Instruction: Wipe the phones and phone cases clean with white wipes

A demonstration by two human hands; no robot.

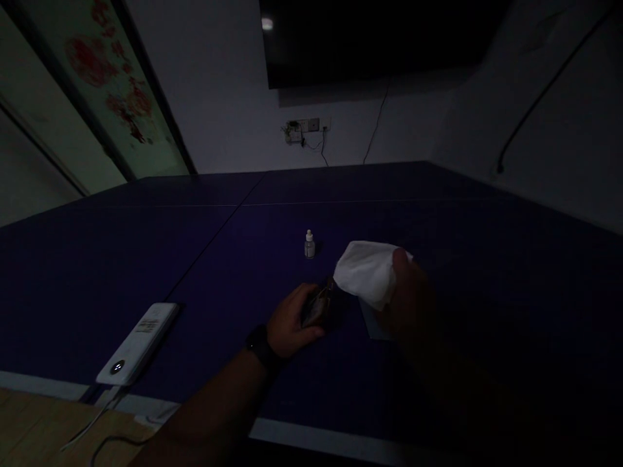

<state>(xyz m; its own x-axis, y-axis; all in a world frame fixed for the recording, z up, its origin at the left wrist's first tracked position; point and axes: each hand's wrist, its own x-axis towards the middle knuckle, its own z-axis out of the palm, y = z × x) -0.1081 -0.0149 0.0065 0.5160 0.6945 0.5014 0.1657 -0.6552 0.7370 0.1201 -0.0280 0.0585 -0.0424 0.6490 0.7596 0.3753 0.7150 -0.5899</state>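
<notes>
My left hand (292, 321), with a black band on its wrist, grips a dark glossy object (318, 307) that is too dim to name. Just to the right, my right hand (406, 298) holds a crumpled white tissue (367, 272), pressing it toward that object. Under the tissue a pale flat piece (374, 324) shows, partly hidden by my right hand. A small clear dropper bottle (309, 245) with a white cap stands upright on the dark blue table (78, 285), just beyond both hands and not touching them.
A white power bank (139, 344) lies near the table's front edge, left of my hands, with a white cable (92, 421) running down toward the wooden floor. A wall with sockets and a dark wall-mounted screen stands beyond the table.
</notes>
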